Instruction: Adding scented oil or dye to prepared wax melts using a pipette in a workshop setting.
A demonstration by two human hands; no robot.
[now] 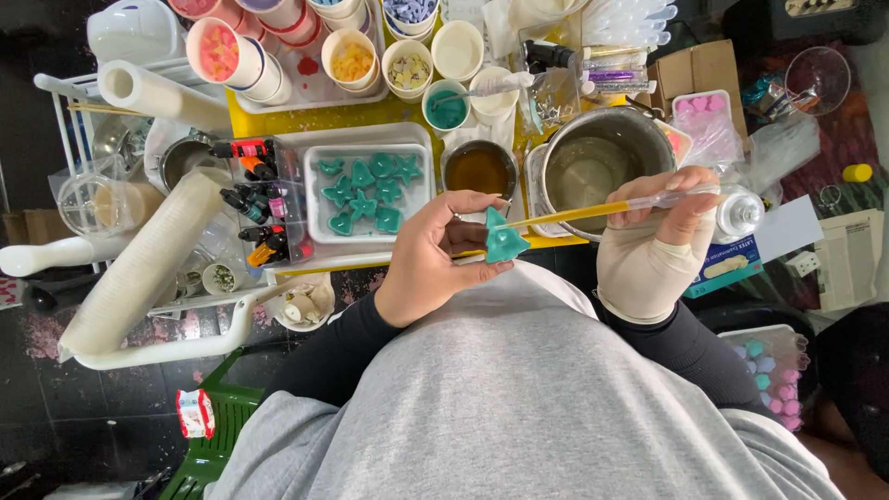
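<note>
Pinching teal mould [505, 243], left hand [435, 255] seemingly clears tray [319, 222] edge.

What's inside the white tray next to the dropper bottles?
The white tray holds about eight teal moulded pieces, stars and tree-like shapes, lying flat and close together. What is under them is covered.
</note>
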